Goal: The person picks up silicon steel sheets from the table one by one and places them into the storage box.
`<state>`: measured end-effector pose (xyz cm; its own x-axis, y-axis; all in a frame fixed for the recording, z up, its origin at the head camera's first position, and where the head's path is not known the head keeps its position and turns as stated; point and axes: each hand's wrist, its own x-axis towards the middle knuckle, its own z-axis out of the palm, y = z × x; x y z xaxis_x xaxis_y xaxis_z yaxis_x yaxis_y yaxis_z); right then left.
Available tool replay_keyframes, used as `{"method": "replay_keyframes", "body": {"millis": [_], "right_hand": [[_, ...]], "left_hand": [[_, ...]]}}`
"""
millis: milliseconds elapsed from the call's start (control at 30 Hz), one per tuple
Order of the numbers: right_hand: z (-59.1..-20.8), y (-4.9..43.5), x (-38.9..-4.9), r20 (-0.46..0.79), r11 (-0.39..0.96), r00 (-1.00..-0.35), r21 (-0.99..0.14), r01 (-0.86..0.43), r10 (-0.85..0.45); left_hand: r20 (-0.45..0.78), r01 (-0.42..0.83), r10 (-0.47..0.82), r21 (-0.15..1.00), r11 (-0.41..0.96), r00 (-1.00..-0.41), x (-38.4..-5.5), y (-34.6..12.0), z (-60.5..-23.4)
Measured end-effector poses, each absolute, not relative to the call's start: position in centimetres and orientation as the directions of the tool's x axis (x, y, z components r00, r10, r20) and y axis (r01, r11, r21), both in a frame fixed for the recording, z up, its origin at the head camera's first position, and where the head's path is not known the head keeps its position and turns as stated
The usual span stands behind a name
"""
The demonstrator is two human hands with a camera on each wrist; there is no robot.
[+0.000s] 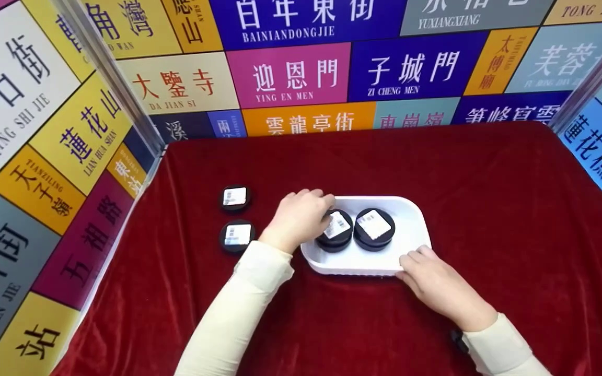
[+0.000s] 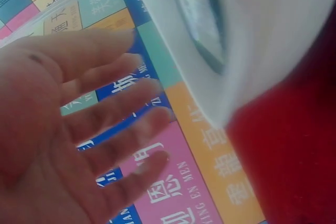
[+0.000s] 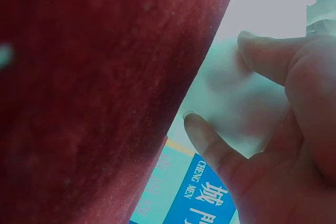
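Just off the left end of a white tray [image 1: 411, 230], my left hand [image 1: 301, 216] hangs with its fingers spread and nothing in them, as the left wrist view shows. Beside its fingertips in the head view sits a black round piece [image 1: 336, 227] with a white label, inside the tray. A second labelled black round piece [image 1: 374, 228] is right next to it; both look stacked on another. At the tray's front right corner my right hand [image 1: 437, 282] grips the wall. Through the pale tray wall [image 3: 231, 87] some of its fingers show as blurred shapes.
Two more black round pieces, one farther [image 1: 234, 198] and one nearer [image 1: 237, 236], lie left of the tray on a red velvet cloth [image 1: 489, 183]. Panels printed with place names [image 1: 288, 75] stand behind and at both sides, with metal posts [image 1: 118, 73] at the corners.
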<state>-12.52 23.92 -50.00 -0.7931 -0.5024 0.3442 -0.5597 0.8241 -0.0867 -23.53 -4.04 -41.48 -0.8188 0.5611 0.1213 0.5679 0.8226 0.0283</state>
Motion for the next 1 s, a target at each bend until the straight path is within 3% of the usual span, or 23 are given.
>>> {"method": "replay_keyframes", "body": {"millis": [167, 1000], "right_hand": [[-50.1, 23.9, -12.5, 0.34, 0.826, -0.795, -0.08, -0.558, -0.503], [-50.1, 24.0, -12.5, 0.333, 0.831, -0.805, -0.096, -0.547, -0.491]], "left_hand": [[0.189, 0.571, 0.554, 0.048, 0.819, -0.811, -23.4, -4.7, -42.0], [0.281, 0.547, 0.504, 0.104, 0.83, -0.817, -22.7, -8.6, -43.9]]}}
